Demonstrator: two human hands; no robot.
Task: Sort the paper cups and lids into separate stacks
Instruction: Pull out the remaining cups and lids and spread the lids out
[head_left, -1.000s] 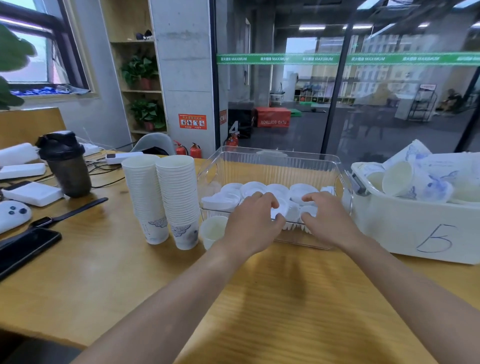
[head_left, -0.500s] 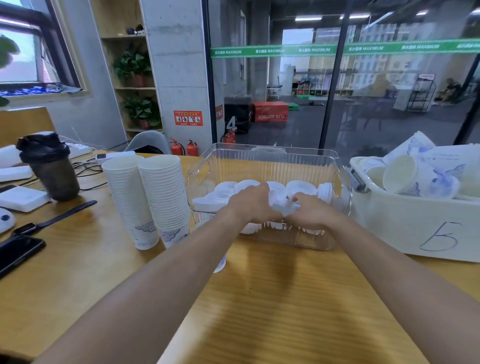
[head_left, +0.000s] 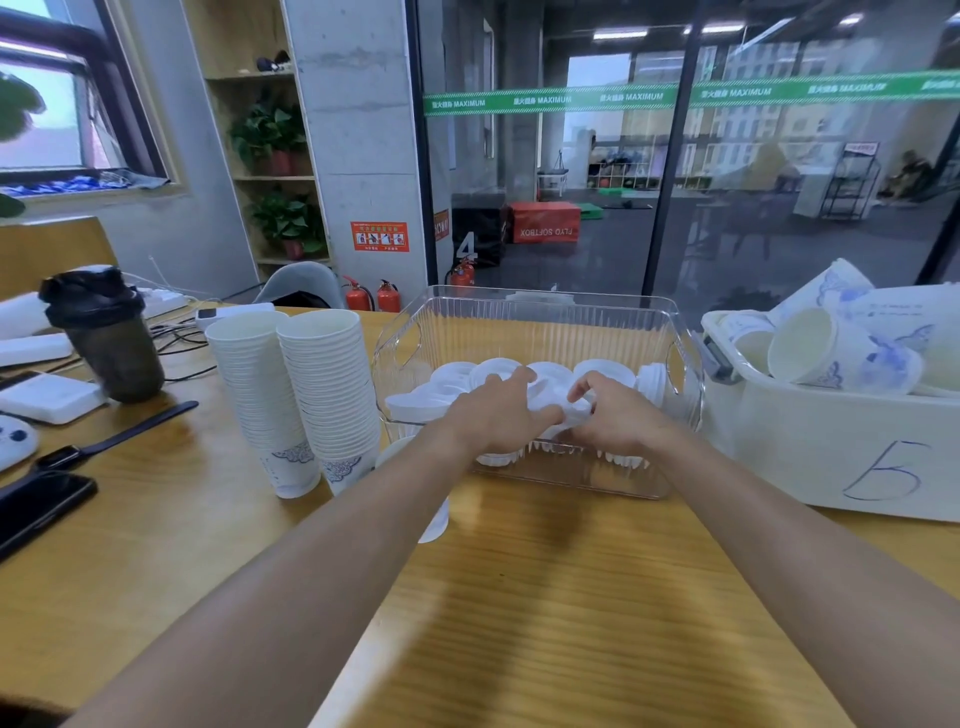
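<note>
While white lids (head_left: 452, 382) lie piled inside the clear bin (head_left: 540, 322), one lid (head_left: 574, 410) is pinched between the left hand (head_left: 501, 415) and the right hand (head_left: 618, 415), fingers curled round it. Two stacks of paper cups (head_left: 301, 395) are stood left of the bin, loose cups (head_left: 831, 348) heaped in the white tub (head_left: 831, 457) at its right.

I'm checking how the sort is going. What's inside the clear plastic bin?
The clear plastic bin holds white lids, stacked along its floor. The left hand and right hand reach in, gripping lids. Those beneath both hands are covered, so no count is possible.
</note>
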